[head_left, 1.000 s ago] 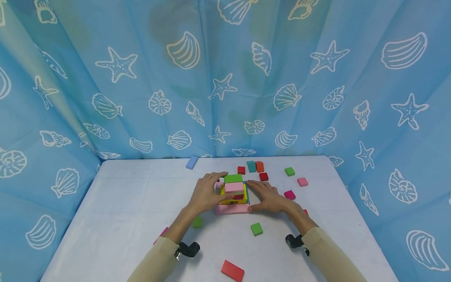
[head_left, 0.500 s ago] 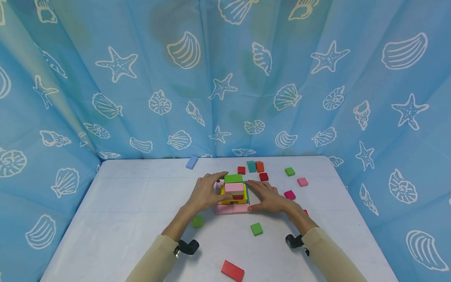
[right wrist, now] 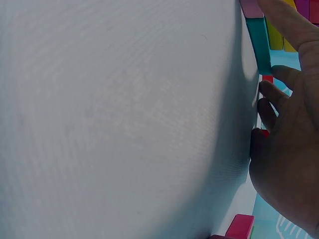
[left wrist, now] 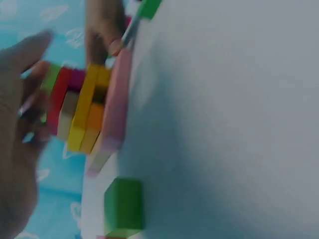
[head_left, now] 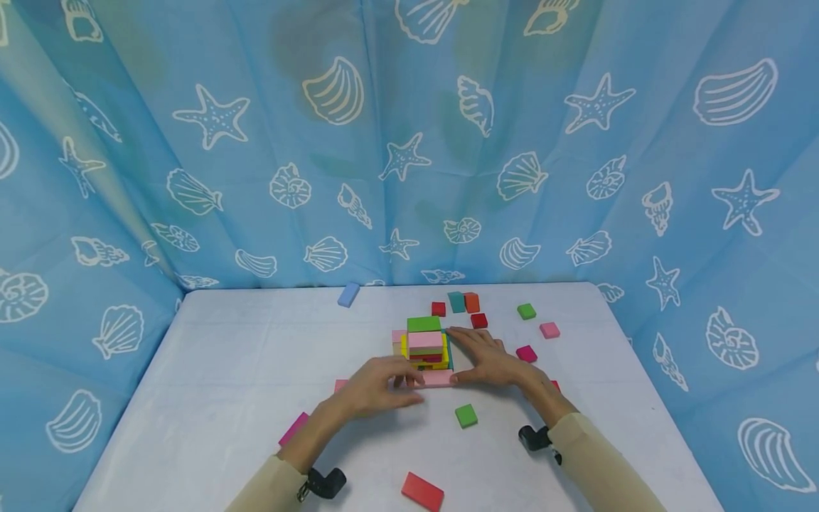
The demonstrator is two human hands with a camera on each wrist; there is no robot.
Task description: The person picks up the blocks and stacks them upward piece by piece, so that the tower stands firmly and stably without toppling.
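A layered stack of coloured blocks (head_left: pixel 425 342) is seen at the lower centre of the head frame, on a white table (head_left: pixel 243 355). Its right side is flanked by the right hand (head_left: pixel 491 361), the fingers loosely extended and the thumb set apart, near the corner of a pink base block (head_left: pixel 438 378). A teal block (right wrist: pixel 258 45) is shown beside those fingers. The left hand (head_left: pixel 374 387) is held before the stack's front left, fingers bent, thumb apart (whether anything is touched cannot be told through the blur). A red block (head_left: pixel 422 491) is seen at bottom centre.
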